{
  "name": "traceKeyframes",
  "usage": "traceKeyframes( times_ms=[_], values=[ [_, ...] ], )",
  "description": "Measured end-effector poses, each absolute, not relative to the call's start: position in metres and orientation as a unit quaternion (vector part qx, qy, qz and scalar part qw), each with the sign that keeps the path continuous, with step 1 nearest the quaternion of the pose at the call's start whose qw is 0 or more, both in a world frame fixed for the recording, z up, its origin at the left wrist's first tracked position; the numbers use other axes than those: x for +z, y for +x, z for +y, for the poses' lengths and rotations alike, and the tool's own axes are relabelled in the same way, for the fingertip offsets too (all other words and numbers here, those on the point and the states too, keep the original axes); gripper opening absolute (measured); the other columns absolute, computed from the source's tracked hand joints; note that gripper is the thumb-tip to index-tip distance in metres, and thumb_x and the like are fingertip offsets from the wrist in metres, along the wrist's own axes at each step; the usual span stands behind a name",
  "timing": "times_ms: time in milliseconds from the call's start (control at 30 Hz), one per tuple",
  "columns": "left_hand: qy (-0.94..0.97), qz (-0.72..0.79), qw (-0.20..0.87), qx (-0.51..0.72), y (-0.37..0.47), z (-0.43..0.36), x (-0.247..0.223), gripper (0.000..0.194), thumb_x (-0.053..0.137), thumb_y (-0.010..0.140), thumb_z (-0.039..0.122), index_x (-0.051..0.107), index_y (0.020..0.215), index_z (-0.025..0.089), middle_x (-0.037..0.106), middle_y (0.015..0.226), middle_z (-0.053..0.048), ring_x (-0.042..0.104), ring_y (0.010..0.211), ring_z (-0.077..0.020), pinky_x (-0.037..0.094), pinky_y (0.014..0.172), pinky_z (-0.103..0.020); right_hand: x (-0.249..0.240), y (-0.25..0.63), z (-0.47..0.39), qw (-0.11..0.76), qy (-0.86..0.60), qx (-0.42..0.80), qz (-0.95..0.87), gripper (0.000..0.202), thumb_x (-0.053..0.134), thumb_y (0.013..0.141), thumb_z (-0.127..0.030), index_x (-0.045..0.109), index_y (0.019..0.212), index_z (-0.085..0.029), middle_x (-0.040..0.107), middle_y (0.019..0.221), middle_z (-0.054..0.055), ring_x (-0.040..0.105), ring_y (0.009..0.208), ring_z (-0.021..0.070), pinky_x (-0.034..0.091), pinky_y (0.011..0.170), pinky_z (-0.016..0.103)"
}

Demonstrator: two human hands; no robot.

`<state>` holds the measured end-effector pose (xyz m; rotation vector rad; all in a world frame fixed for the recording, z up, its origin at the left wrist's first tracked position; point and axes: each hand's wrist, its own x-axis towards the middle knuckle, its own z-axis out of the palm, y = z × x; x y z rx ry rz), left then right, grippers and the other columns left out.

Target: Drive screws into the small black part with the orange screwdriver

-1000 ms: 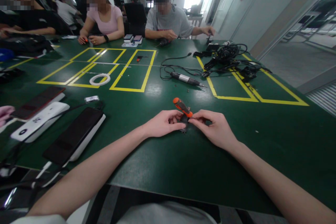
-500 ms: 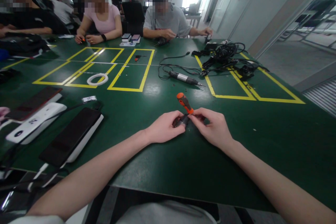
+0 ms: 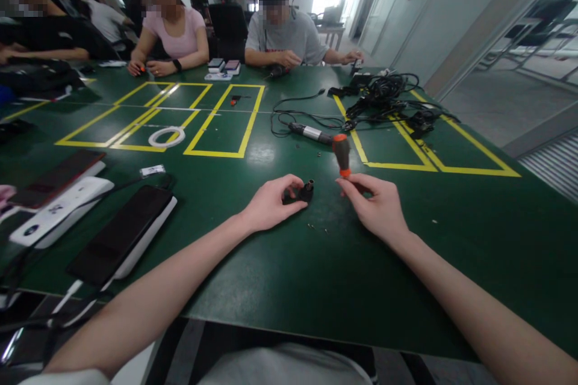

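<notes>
A small black part with a metal ring on top stands on the green table, with the thumb and fingers of my left hand around it. To its right, my right hand pinches an orange and grey screwdriver low on its handle. The handle points up; its blade is hidden by my fingers. Several tiny screws lie on the table between my hands, nearer to me than the black part.
A grey and black pen-shaped tool with a cord lies beyond my hands. Tangled black cables are at the back right. A phone and a white power strip lie at left. Two people sit opposite.
My right hand has moved right with the screwdriver, away from the black part. My left hand has shifted slightly left and away from me with the part. The tiny screws now show.
</notes>
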<state>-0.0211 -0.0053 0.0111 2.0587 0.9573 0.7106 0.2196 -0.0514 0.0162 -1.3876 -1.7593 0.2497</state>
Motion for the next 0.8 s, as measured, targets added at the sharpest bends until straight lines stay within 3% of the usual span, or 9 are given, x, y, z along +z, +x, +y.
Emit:
traceKeyframes(
  times_ms=[133, 233, 333, 433, 533, 667, 800],
  values=[
    [0.802, 0.361, 0.386, 0.277, -0.021, -0.005, 0.012, 0.036, 0.078, 0.085, 0.028, 0.066, 0.118, 0.018, 0.073, 0.110, -0.006, 0.066, 0.094, -0.0191, 0.048, 0.076, -0.029, 0.007, 0.233, -0.040, 0.288, -0.593, 0.042, -0.751, 0.014, 0.067, 0.092, -0.024, 0.080, 0.089, -0.020, 0.078, 0.080, 0.006, 0.070, 0.068, 0.0231, 0.050, 0.061, 0.033],
    [0.802, 0.344, 0.404, 0.275, -0.021, -0.004, 0.013, 0.039, 0.075, 0.088, 0.030, 0.068, 0.125, 0.017, 0.073, 0.109, -0.007, 0.065, 0.091, -0.0175, 0.049, 0.075, -0.029, 0.004, 0.237, -0.037, 0.260, -0.604, 0.026, -0.753, 0.013, 0.067, 0.090, -0.021, 0.079, 0.085, -0.021, 0.077, 0.085, 0.007, 0.069, 0.071, 0.0237, 0.048, 0.061, 0.034],
    [0.796, 0.329, 0.425, 0.280, -0.019, -0.003, 0.012, 0.033, 0.076, 0.088, 0.030, 0.072, 0.117, 0.014, 0.073, 0.105, -0.007, 0.063, 0.085, -0.0155, 0.048, 0.074, -0.028, 0.008, 0.237, -0.038, 0.242, -0.611, -0.001, -0.754, 0.014, 0.067, 0.091, -0.025, 0.079, 0.088, -0.019, 0.075, 0.094, 0.011, 0.070, 0.076, 0.0266, 0.050, 0.062, 0.037],
    [0.753, 0.326, 0.489, 0.296, -0.013, -0.005, 0.009, 0.030, 0.077, 0.087, 0.030, 0.072, 0.111, 0.013, 0.072, 0.097, -0.005, 0.061, 0.080, -0.0137, 0.050, 0.076, -0.028, 0.012, 0.229, -0.043, 0.278, -0.550, -0.006, -0.788, 0.024, 0.070, 0.091, -0.035, 0.078, 0.106, -0.017, 0.073, 0.107, 0.015, 0.071, 0.096, 0.0326, 0.058, 0.079, 0.045],
    [0.691, 0.316, 0.568, 0.317, -0.005, -0.007, 0.005, 0.027, 0.077, 0.087, 0.028, 0.071, 0.108, 0.013, 0.072, 0.094, -0.004, 0.064, 0.081, -0.0138, 0.052, 0.081, -0.029, 0.012, 0.218, -0.047, 0.326, -0.458, 0.059, -0.825, 0.041, 0.076, 0.087, -0.041, 0.072, 0.122, -0.020, 0.074, 0.119, 0.015, 0.069, 0.110, 0.0342, 0.058, 0.095, 0.052],
    [0.650, 0.324, 0.599, 0.337, -0.002, -0.007, 0.004, 0.030, 0.080, 0.084, 0.030, 0.069, 0.106, 0.013, 0.073, 0.095, -0.005, 0.069, 0.086, -0.0167, 0.055, 0.084, -0.032, 0.008, 0.209, -0.050, 0.350, -0.468, 0.150, -0.798, 0.035, 0.074, 0.089, -0.038, 0.073, 0.120, -0.023, 0.079, 0.110, 0.010, 0.074, 0.098, 0.0302, 0.061, 0.088, 0.048],
    [0.702, 0.358, 0.518, 0.332, -0.010, -0.001, 0.007, 0.039, 0.083, 0.080, 0.029, 0.072, 0.116, 0.017, 0.076, 0.109, -0.007, 0.070, 0.093, -0.0196, 0.055, 0.089, -0.036, 0.014, 0.215, -0.051, 0.425, -0.498, 0.197, -0.730, 0.031, 0.075, 0.086, -0.035, 0.077, 0.114, -0.023, 0.079, 0.096, 0.006, 0.074, 0.085, 0.0254, 0.062, 0.082, 0.041]
  ],
)
